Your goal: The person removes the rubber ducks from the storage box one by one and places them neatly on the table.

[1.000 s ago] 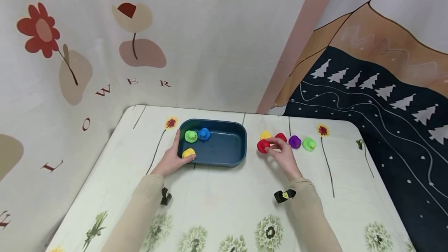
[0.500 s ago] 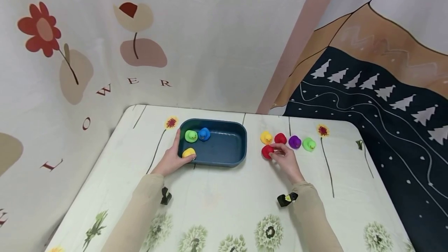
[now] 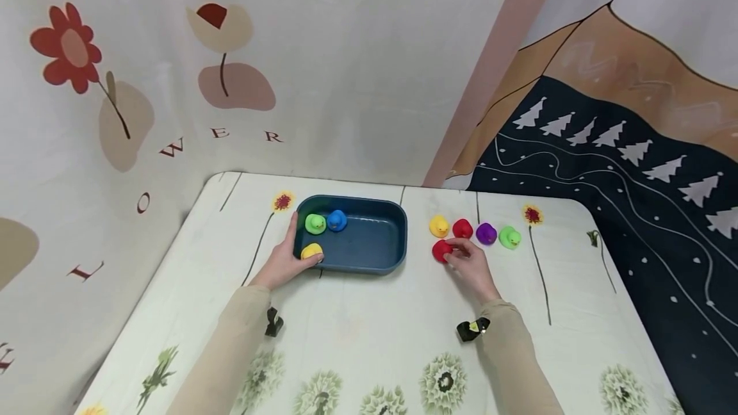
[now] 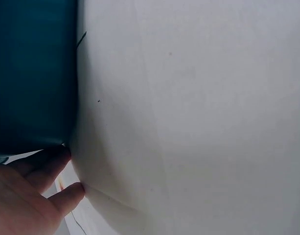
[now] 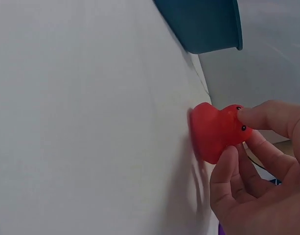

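Note:
My right hand [image 3: 474, 266] pinches a red rubber duck [image 3: 441, 251] between thumb and fingers. In the right wrist view this duck [image 5: 209, 131] is right at the white cloth, its black eyes beside my thumb. At the left end of a dark blue tray [image 3: 369, 242], my left hand [image 3: 282, 266] holds the corner, thumb along the front rim and fingers along the left side. Inside the tray are a green duck [image 3: 315, 223], a blue duck [image 3: 337, 220] and a yellow duck [image 3: 312, 251] close to my left thumb.
Behind the right hand, a row on the cloth holds a yellow duck [image 3: 439, 226], another red duck [image 3: 462, 228], a purple duck [image 3: 486, 234] and a light green duck [image 3: 510, 237]. A patterned curtain [image 3: 357, 82] rises behind the table [image 3: 375, 325].
My right hand has drawn the pinched red duck slightly right and nearer to me, down to the cloth, uncovering the yellow and red ducks behind. The left hand and tray stay put.

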### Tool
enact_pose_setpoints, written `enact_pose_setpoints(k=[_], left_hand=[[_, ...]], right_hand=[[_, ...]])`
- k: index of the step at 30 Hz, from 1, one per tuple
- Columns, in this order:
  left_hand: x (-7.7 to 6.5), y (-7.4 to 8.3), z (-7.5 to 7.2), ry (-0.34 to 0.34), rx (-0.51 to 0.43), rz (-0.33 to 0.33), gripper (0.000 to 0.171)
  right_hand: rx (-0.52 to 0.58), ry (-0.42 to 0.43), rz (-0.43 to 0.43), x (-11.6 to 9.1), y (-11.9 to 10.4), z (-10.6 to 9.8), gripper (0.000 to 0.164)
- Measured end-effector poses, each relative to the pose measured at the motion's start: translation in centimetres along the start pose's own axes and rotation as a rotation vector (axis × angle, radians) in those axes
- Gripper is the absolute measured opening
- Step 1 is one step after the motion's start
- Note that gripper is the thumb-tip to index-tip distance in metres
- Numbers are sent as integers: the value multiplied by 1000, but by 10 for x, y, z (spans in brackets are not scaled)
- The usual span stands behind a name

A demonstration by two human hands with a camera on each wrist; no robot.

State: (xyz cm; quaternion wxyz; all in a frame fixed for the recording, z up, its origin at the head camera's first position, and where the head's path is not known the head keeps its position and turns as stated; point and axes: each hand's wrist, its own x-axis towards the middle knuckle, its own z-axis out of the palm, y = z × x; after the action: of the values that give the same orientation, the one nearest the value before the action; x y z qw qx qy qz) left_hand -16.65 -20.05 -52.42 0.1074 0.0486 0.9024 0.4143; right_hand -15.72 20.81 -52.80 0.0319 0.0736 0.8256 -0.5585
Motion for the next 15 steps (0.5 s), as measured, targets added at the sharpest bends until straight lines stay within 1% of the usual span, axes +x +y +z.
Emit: enact_pose_setpoints(k=[6, 13, 15], left_hand=[[-1, 2, -1, -1, -9, 4, 113], [-2, 1, -1, -3, -13, 1, 113], [-2, 1, 0, -3, -15, 2, 113]], right_hand=[[0, -11, -42, 0, 5, 1, 33], [7, -20, -27, -1, 4, 1, 33], [-8, -19, -29, -1, 4, 1, 33]])
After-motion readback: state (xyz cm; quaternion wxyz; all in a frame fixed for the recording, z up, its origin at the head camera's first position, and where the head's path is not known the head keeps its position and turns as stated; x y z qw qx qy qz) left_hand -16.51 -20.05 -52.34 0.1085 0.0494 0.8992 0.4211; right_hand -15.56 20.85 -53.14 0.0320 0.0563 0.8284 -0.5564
